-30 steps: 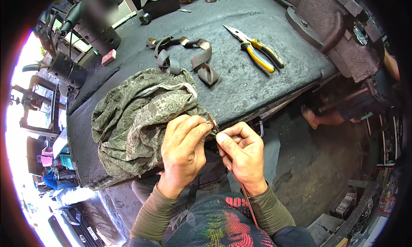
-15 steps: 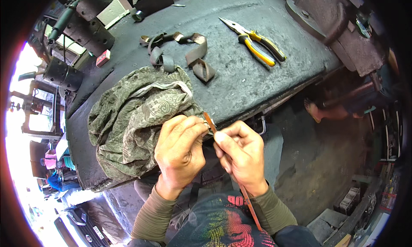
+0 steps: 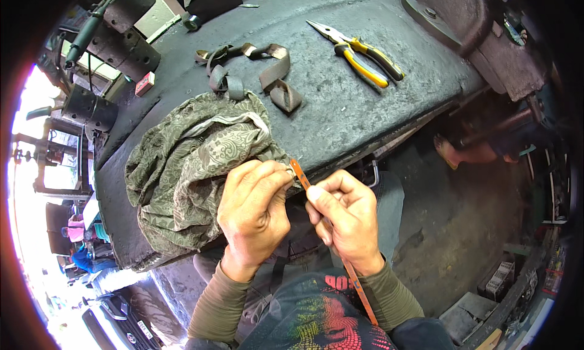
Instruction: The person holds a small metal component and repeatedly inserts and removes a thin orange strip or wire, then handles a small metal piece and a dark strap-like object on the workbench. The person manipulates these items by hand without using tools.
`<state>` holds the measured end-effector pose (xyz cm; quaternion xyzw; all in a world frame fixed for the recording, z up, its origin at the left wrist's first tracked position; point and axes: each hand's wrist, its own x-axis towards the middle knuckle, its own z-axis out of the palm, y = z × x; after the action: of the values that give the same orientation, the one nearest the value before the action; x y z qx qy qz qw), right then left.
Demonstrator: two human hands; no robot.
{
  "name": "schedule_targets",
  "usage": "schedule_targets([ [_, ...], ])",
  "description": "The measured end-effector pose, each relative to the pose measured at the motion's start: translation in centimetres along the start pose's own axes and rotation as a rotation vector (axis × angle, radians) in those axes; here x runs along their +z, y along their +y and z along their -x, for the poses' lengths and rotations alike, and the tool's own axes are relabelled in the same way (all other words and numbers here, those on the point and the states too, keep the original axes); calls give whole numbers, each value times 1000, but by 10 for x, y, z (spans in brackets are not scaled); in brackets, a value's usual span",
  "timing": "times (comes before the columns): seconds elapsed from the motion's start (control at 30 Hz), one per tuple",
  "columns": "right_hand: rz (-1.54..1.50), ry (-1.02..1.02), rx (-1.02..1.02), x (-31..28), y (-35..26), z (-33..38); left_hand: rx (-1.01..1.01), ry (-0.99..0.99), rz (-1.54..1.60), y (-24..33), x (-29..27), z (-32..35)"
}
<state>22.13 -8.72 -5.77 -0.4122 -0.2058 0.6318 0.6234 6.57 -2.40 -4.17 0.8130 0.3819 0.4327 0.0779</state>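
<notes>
My right hand (image 3: pixel 344 219) pinches a thin orange hacksaw blade (image 3: pixel 359 287) between thumb and fingers. Its rounded upper end points away from me, and the lower part runs down past my right wrist across my shirt. Close on its left, my left hand (image 3: pixel 255 201) is closed in a pinch at a small metallic piece (image 3: pixel 291 171), mostly hidden by the fingertips, right beside the blade's upper end. Whether the two touch I cannot tell. A crumpled green patterned cloth (image 3: pixel 176 167) lies on the dark workbench (image 3: pixel 340 119) just beyond my left hand.
Long-nose pliers (image 3: pixel 360 55) with yellow-black handles lie on the bench, right of a curled dark strip (image 3: pixel 277 70). A heavy vise (image 3: pixel 480 39) stands far right. At left are a small red box (image 3: pixel 145 84) and dark metal cylinders (image 3: pixel 125 45). Another person's foot (image 3: pixel 447 152) shows beyond the bench.
My right hand and the blade have shifted very slightly right, and the blade's face has turned a little more toward view. My left hand keeps its pinch, almost unmoved.
</notes>
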Motion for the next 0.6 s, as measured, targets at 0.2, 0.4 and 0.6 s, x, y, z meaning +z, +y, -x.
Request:
schedule_targets([
  [0.2, -5, 7, -3, 2, 2, -3, -8, 3, 1, 0, 1, -1],
  [0.4, 52, 0, -29, 2, 3, -3, 3, 1, 4, 0, 1, -2],
  [0.6, 8, -12, -1, -1, -2, 2, 7, -8, -1, -1, 1, -3],
])
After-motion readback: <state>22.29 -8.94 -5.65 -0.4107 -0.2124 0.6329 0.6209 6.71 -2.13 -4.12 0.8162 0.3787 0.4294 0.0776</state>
